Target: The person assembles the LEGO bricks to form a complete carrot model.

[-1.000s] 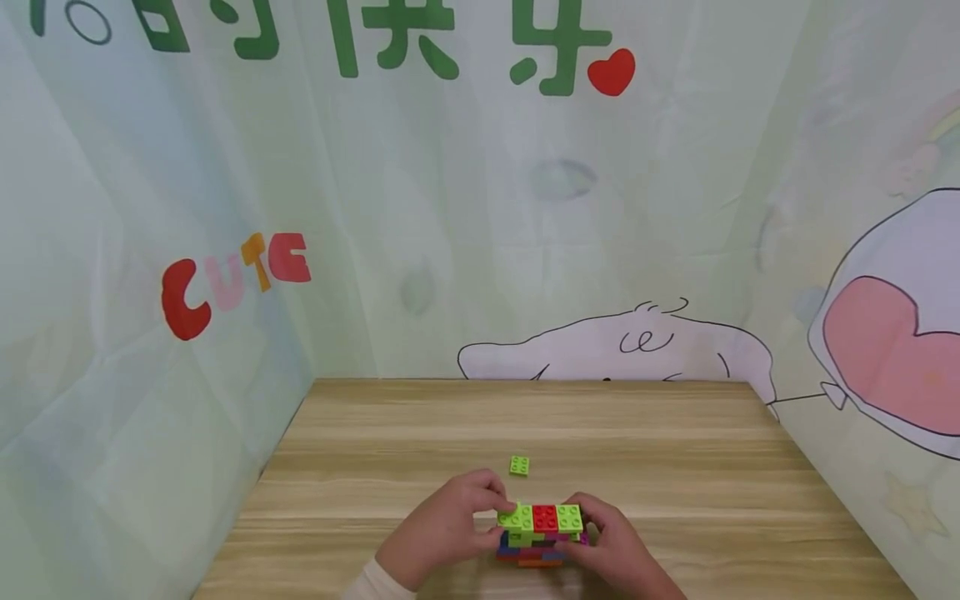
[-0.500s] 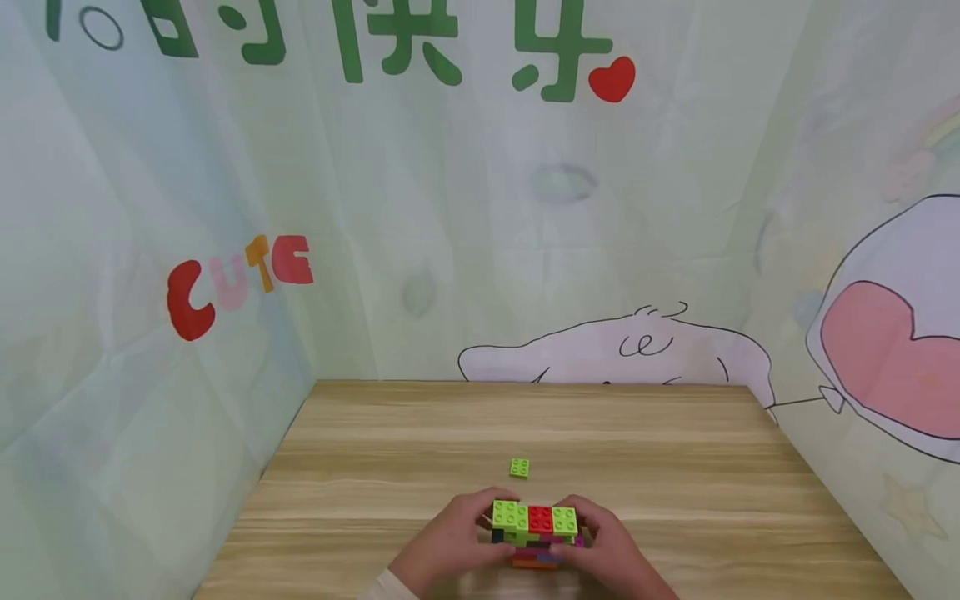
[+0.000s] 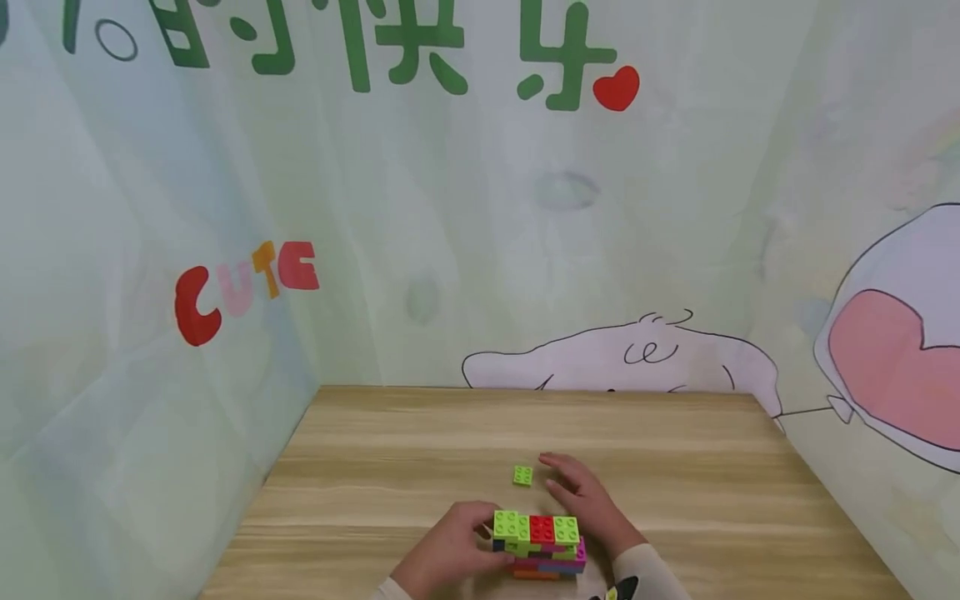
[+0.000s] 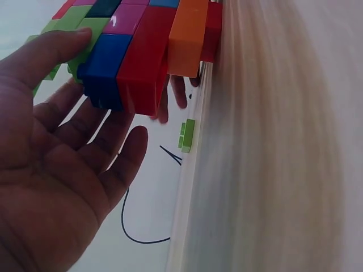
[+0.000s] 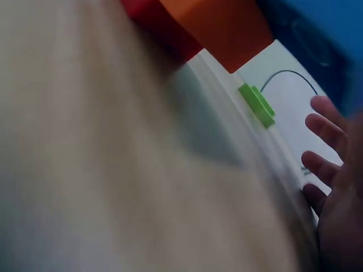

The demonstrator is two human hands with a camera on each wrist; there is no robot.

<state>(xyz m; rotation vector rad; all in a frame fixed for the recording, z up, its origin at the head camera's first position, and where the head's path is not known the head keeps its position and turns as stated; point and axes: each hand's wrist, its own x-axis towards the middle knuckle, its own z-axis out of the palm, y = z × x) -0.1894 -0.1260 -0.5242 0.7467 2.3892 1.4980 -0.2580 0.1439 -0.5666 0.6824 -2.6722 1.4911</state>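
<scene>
My left hand holds the left end of a wall of stacked toy building bricks, which has lime green and red studded bricks along its top. The left wrist view shows the thumb against one face and the fingers behind. Blue, magenta, orange and red bricks make up its lower layers. My right hand is off the wall, behind its right end, fingers extended and holding nothing. Just left of those fingertips, a loose lime green brick with several studs lies on the table.
The wood-grain table spreads out around the bricks. Behind it hangs a pale printed cloth with a cartoon animal, and cloth also closes in the left and right sides.
My right hand has let go of the brick wall's right end and moved away from me, beside the loose green brick. The left hand has kept its hold.
</scene>
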